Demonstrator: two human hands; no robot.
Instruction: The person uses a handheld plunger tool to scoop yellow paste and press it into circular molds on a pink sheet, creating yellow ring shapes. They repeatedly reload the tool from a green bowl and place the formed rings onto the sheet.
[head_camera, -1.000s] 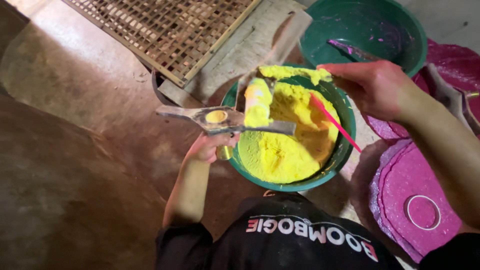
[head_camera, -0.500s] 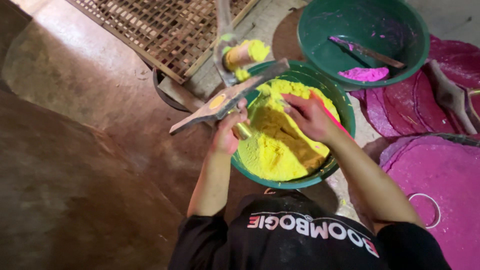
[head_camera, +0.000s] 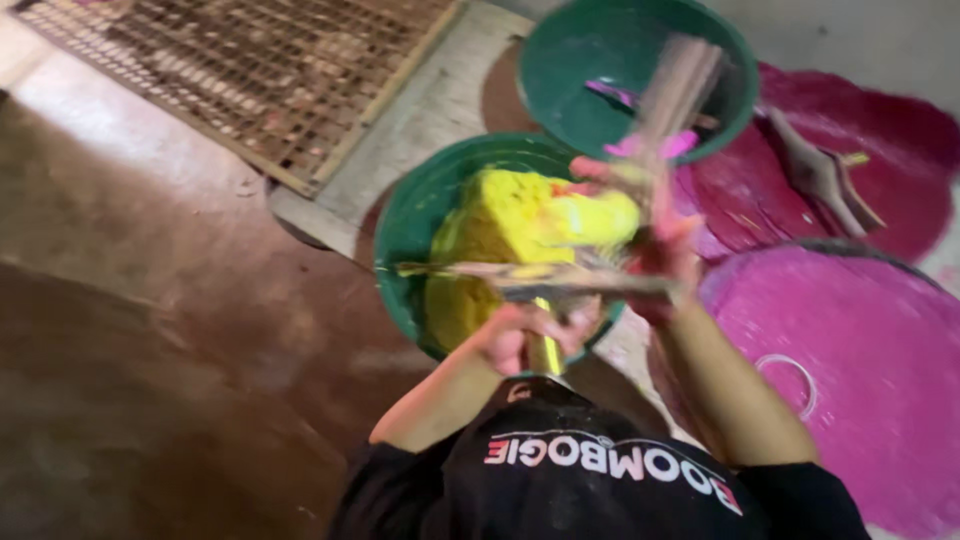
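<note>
Paddles (head_camera: 540, 280) are now held level over the green basin (head_camera: 410, 240) of yellow powder (head_camera: 510, 215); left hand (head_camera: 525, 335) fingers are clamped on one handle, while the right hand (head_camera: 660, 255), raised since, is blurred, its fingers' grip cannot be told.

Your left hand (head_camera: 525, 335) is curled into a closed grip, forearm bare and angled up from your chest. Your right hand (head_camera: 660, 250) is raised just beside it, blurred, fingers closed, forearm slanting up from the lower right.

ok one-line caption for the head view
Both hands, left hand and right hand, lift yellow paste over a green round basin.
</note>
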